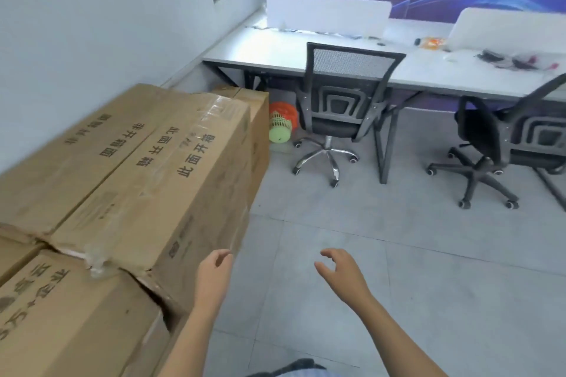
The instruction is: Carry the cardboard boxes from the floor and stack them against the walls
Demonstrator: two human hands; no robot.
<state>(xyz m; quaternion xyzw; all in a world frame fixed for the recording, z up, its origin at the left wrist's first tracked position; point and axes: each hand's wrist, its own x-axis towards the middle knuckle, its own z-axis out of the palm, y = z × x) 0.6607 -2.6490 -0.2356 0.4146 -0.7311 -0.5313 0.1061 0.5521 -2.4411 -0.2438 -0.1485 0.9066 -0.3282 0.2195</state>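
Observation:
Several long brown cardboard boxes with printed characters are stacked along the white wall (92,24) on the left. The nearest top box (159,187) lies lengthwise with torn tape at its near corner. A second top box (79,147) sits beside it against the wall, and a lower box (70,321) sticks out at the bottom left. Another box (258,119) stands behind the stack. My left hand (214,269) hovers just off the near end of the stack, fingers loosely curled, holding nothing. My right hand (340,269) floats over the grey floor, also empty.
Grey tiled floor (398,254) spreads to the right of the stack. A long white desk (266,52) runs along the back with two black wheeled chairs (340,107) (505,144). An orange and green basket (281,124) lies under the desk.

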